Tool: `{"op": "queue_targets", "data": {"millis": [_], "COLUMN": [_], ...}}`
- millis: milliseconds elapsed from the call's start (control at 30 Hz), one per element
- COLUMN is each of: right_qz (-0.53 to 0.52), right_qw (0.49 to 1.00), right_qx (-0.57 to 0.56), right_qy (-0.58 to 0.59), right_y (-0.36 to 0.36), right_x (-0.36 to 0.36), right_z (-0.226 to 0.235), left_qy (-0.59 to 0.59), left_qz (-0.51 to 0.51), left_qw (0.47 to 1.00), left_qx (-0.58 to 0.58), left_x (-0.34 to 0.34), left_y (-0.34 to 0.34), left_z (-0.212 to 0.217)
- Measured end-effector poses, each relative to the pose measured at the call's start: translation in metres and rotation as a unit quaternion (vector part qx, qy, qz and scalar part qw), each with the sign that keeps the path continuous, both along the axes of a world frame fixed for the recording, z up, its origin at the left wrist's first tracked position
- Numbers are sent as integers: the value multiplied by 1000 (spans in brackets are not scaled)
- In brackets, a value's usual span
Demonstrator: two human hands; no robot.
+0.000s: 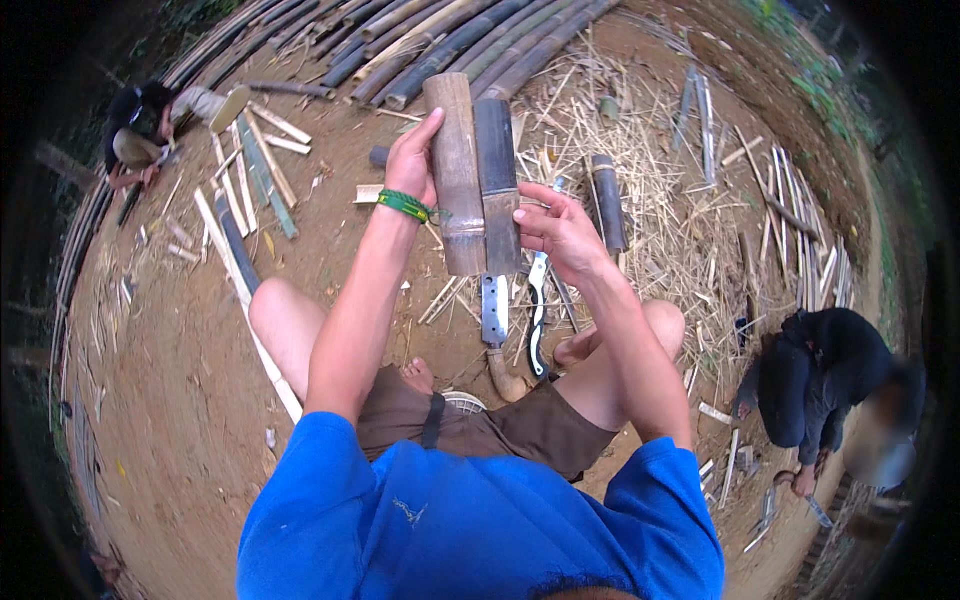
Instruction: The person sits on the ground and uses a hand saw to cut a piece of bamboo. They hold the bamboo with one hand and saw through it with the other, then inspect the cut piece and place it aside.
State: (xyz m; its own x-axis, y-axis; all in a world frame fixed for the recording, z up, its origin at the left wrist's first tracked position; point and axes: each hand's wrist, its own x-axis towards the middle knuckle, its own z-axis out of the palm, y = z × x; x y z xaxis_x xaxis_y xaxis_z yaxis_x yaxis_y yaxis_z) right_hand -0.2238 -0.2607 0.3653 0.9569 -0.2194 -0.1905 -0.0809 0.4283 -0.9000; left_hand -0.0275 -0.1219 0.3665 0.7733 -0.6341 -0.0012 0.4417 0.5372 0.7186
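Two bamboo sections are held up side by side before me, long sides together. My left hand (412,165), a green woven band at its wrist, grips the brown bamboo section (455,165) from its left side. The dark bamboo section (497,150) has my right hand (562,235) at its lower right edge, thumb and fingers against it. Below them on the ground lie a broad knife (495,312) with holes in its blade and a wooden handle, and a saw with a black-and-white handle (537,325). Another dark bamboo section (607,205) rests on shavings to the right.
Bamboo poles (440,40) are piled at the far side. Split strips (245,180) lie left, more strips (795,220) right. Shavings (660,240) cover the ground. One person (140,130) crouches far left; another person (820,380) at right holds a blade.
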Motion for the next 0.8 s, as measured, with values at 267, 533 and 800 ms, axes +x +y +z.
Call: {"op": "queue_targets", "data": {"millis": [267, 533, 800], "right_qz": [2, -37, -58], "right_qw": [1000, 999, 998], "right_qx": [24, 19, 27], "right_qy": [-9, -5, -16], "right_y": [17, 23, 23], "right_x": [15, 14, 12], "right_z": [-32, -33, -37], "left_qy": [-20, -33, -49], "left_qz": [66, 83, 87], "left_qw": [991, 993, 993], "left_qx": [116, 71, 60], "left_x": [4, -6, -16], "left_y": [15, 17, 9], "left_z": [-18, -17, -15]}}
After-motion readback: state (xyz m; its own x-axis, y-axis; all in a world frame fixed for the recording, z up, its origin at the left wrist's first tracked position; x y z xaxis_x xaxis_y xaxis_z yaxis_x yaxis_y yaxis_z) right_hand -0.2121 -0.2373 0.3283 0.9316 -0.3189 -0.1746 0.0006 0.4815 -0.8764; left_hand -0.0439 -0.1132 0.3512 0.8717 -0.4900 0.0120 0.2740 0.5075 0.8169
